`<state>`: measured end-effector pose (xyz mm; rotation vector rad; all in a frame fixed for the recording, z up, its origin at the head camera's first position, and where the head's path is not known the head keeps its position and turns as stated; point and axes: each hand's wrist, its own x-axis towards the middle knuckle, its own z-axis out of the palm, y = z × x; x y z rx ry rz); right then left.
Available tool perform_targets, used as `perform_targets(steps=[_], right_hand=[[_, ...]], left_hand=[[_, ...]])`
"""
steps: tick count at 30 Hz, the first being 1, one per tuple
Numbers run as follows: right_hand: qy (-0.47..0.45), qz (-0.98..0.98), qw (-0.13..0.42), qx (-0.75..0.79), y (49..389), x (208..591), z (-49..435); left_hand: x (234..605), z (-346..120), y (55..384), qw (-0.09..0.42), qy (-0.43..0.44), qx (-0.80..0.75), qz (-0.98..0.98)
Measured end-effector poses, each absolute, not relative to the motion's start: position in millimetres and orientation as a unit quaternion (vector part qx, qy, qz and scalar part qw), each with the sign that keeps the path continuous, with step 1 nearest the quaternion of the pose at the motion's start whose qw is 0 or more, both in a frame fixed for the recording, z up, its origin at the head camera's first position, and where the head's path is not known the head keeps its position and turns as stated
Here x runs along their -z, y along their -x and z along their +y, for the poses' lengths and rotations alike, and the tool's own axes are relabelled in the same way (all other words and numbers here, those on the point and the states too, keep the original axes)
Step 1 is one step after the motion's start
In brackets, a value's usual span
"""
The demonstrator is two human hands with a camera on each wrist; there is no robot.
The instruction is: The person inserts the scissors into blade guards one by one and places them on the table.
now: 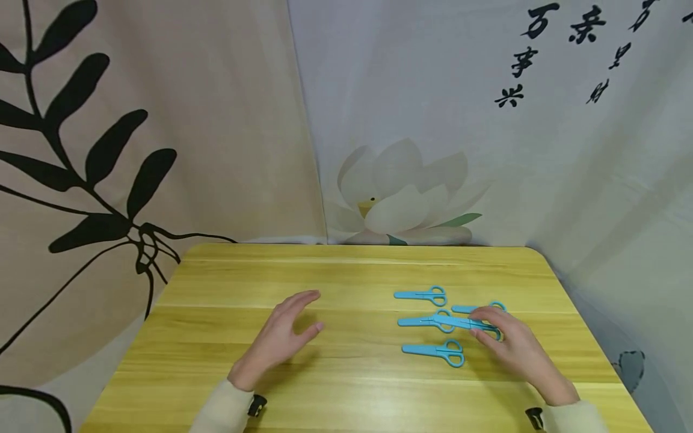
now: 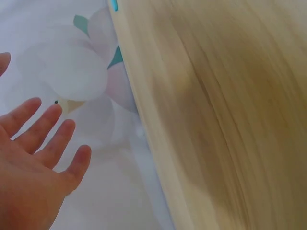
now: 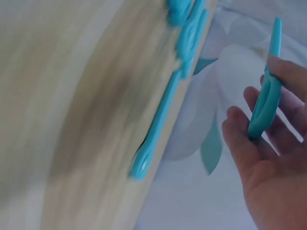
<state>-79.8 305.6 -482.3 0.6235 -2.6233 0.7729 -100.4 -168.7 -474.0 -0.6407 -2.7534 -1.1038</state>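
My right hand [image 1: 511,343] pinches a pair of light-blue scissors [image 3: 266,103] between thumb and fingers, raised over the right side of the table. Their tip points left and overlaps the handle of another pair of scissors [image 1: 417,322] in the head view. Just behind the fingers lies one more pair of scissors [image 1: 461,309], partly hidden by the hand. Two similar pairs rest farther left: scissors [image 1: 414,295] at the back and scissors [image 1: 425,349] at the front. My left hand [image 1: 281,334] hovers over the table's left half, fingers spread and holding nothing.
The wooden table [image 1: 216,282] has light yellow grain and rounded far corners. Behind it hangs a curtain [image 1: 243,120] printed with dark leaves, a pale lotus and black characters. Both wrists carry small black bands at the cuffs.
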Motion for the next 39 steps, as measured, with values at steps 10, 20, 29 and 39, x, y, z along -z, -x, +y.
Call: perform_targets(steps=[10,20,29,39], right_hand=[[-0.206,-0.934,0.146,-0.254,75.4,492.9,343.7],[-0.182,-0.950,0.099,-0.235,74.9,500.8,364.7],[-0.174,-0.952,0.055,-0.244,75.8,505.0,367.6],[-0.165,-0.955,0.013,-0.246,79.9,509.4,368.7]], left_hand=[[477.2,-183.7,98.9,0.062,0.196,0.362,-0.909],[478.6,-187.6,99.8,0.070,0.208,0.364,-0.905],[478.5,-185.8,99.2,0.070,0.213,0.368,-0.902],[478.7,-185.9,98.9,0.065,0.212,0.367,-0.903]])
